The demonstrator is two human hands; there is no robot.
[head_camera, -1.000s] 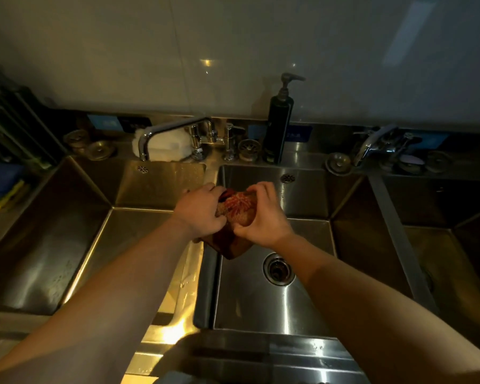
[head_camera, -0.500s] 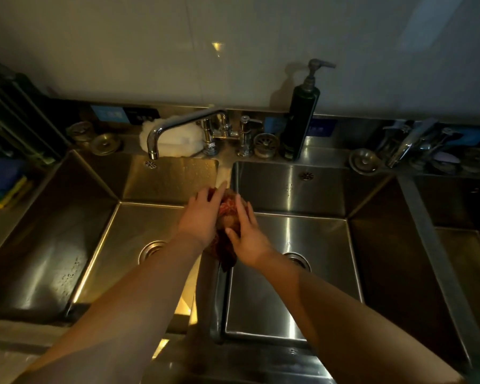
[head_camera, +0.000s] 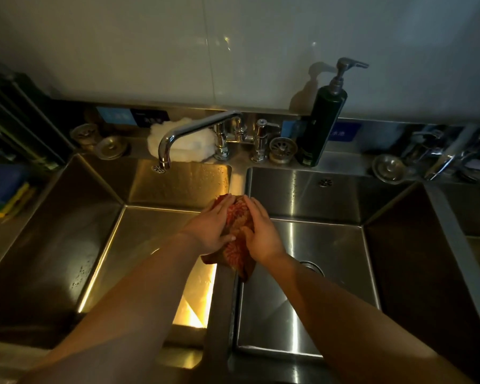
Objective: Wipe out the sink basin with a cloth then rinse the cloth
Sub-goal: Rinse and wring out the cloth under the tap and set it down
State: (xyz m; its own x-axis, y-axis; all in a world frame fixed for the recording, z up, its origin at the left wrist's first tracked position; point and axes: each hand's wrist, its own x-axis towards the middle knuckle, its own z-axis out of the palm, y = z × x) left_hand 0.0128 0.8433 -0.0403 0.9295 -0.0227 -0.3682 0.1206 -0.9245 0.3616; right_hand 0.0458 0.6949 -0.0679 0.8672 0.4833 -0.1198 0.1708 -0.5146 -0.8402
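Observation:
A red patterned cloth (head_camera: 238,217) is pressed between my left hand (head_camera: 211,228) and my right hand (head_camera: 261,234). Both hands hold it above the divider between two steel basins, and a corner of the cloth hangs down below them. The left sink basin (head_camera: 139,239) lies under my left forearm. On the other side is the right sink basin (head_camera: 333,250), its drain partly hidden by my right wrist. A chrome faucet (head_camera: 189,131) has its spout over the back of the left basin. I see no water running from it.
A dark pump soap bottle (head_camera: 321,123) stands on the back ledge beside a strainer (head_camera: 283,146). A white cloth (head_camera: 183,142) lies behind the faucet. Drain plugs (head_camera: 111,146) sit at the left. A second faucet (head_camera: 443,156) and another basin (head_camera: 471,212) are at far right. Sponges (head_camera: 3,195) lie at far left.
The cloth was bunched and squeezed in both hands a second ago; now it is pressed flatter between my palms, with a corner hanging. The view has tilted up and shifted right.

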